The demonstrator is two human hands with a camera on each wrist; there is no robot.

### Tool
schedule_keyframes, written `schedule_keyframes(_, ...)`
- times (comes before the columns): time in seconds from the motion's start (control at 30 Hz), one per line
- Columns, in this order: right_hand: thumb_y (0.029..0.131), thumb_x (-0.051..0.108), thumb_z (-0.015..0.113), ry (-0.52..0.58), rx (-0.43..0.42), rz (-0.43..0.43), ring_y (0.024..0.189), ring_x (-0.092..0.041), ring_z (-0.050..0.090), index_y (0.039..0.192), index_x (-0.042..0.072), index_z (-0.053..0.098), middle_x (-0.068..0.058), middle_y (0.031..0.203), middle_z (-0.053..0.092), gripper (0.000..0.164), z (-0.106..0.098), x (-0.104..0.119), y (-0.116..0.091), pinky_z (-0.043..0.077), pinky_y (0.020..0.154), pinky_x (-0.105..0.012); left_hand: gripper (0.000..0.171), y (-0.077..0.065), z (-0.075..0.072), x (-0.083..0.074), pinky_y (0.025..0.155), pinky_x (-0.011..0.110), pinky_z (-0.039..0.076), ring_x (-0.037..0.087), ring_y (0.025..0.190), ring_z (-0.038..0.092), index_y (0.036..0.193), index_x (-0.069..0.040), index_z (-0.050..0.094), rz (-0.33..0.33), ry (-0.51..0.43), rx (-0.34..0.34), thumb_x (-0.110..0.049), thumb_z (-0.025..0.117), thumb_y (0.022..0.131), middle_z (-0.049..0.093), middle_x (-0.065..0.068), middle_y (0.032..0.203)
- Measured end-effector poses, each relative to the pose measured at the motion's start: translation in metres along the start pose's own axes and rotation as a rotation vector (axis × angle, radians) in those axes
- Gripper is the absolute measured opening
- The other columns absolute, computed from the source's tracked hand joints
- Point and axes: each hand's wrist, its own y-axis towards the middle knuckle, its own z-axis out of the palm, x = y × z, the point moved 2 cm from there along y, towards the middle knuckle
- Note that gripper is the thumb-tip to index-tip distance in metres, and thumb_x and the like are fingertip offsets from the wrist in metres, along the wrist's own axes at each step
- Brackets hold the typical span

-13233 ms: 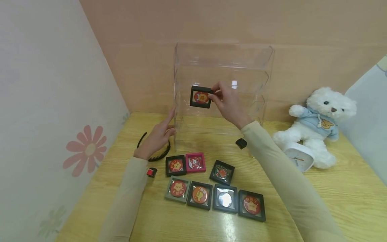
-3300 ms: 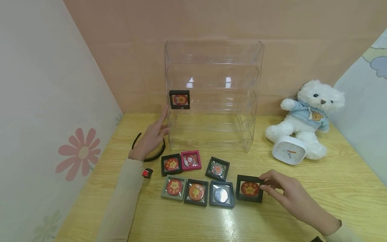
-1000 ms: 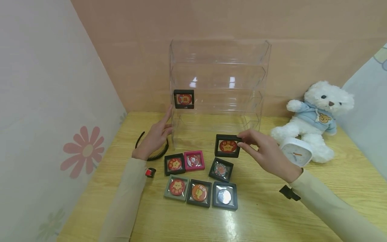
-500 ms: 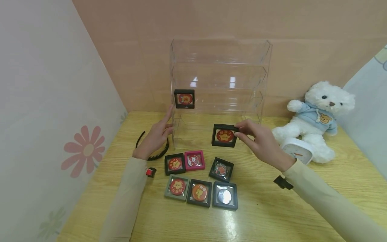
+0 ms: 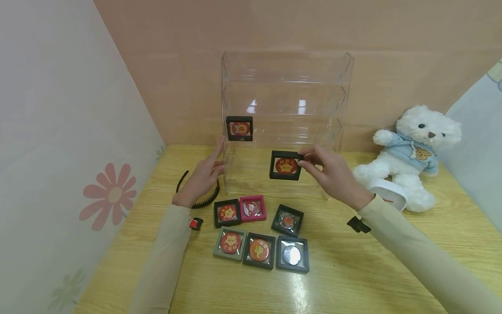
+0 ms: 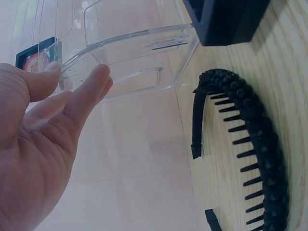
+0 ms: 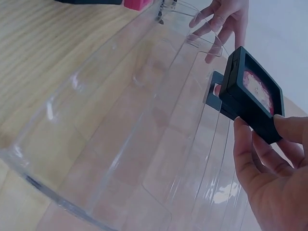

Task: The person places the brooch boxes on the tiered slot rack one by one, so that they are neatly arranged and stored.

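My right hand (image 5: 331, 176) pinches a black display frame (image 5: 285, 165) by its right edge, with a red badge bearing a yellow star inside. It is held upright in front of the lower tiers of a clear acrylic rack (image 5: 286, 83). In the right wrist view, thumb and fingers grip one end of that black frame (image 7: 252, 94). My left hand (image 5: 201, 179) touches the rack's left side with fairly straight fingers; the left wrist view shows this hand (image 6: 53, 115) against the clear panel. Another black frame (image 5: 239, 128) with a red badge stands at the left of a middle tier.
Several framed badges lie on the table, among them a pink one (image 5: 252, 208), a grey-green one (image 5: 230, 244) and a tilted black one (image 5: 287, 220). A black toothed headband (image 5: 208, 200) lies left. A white teddy bear (image 5: 415, 148) and white clock (image 5: 388, 194) stand right.
The right hand has taken the black star-badge frame from the front row and carried it up and leftward toward the rack. Earlier, another black frame went into a middle tier. The left hand stays put.
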Motion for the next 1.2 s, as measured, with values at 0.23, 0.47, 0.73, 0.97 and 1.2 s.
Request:
schedule_keyframes(0.23,0.098,0.005,0.067,0.024,0.007,0.001,0.1,-0.028,0.071,0.117,0.003,0.061,-0.012,0.111,0.07,0.02,0.003,0.0,0.015,0.06,0.082,-0.044,0.089,0.0,0.001,0.0,0.097,0.043,0.054,0.036,0.126,0.057,0.162,-0.039,-0.003,0.001,-0.006,-0.001,0.002,0.051,0.104,0.017,0.006,0.166)
schedule_keyframes(0.47,0.096,0.0,0.068,0.04,-0.038,-0.052,0.097,-0.029,0.072,0.11,-0.001,0.062,-0.014,0.11,0.07,0.016,0.006,-0.002,0.033,0.061,0.08,-0.043,0.088,0.002,0.002,0.002,0.098,0.042,0.054,0.036,0.127,0.057,0.163,-0.039,-0.003,0.009,-0.015,0.001,0.0,0.05,0.104,0.018,0.004,0.166)
schedule_keyframes(0.73,0.099,0.005,0.066,0.034,-0.036,0.001,0.095,-0.03,0.072,0.114,0.001,0.063,-0.015,0.11,0.071,0.016,0.006,-0.004,0.049,0.06,0.078,-0.047,0.088,0.001,0.002,0.003,0.098,0.042,0.054,0.036,0.127,0.056,0.162,-0.04,-0.002,-0.001,-0.023,0.0,0.0,0.05,0.104,0.019,0.005,0.166)
schedule_keyframes(0.97,0.101,0.009,0.065,0.007,-0.017,0.028,0.097,-0.026,0.072,0.117,0.003,0.062,-0.012,0.112,0.071,0.017,0.007,-0.004,0.061,0.06,0.08,-0.042,0.089,0.0,0.001,0.003,0.098,0.042,0.053,0.035,0.128,0.056,0.162,-0.043,-0.003,-0.015,-0.033,0.006,0.0,0.05,0.105,0.019,0.003,0.166)
schedule_keyframes(1.2,0.101,0.008,0.063,0.015,-0.006,0.059,0.098,-0.029,0.072,0.117,0.001,0.059,-0.015,0.114,0.07,0.017,0.008,-0.005,0.076,0.06,0.081,-0.044,0.089,0.0,0.001,0.001,0.098,0.043,0.053,0.036,0.129,0.055,0.161,-0.044,-0.004,-0.018,-0.038,0.009,0.0,0.049,0.105,0.019,0.005,0.166)
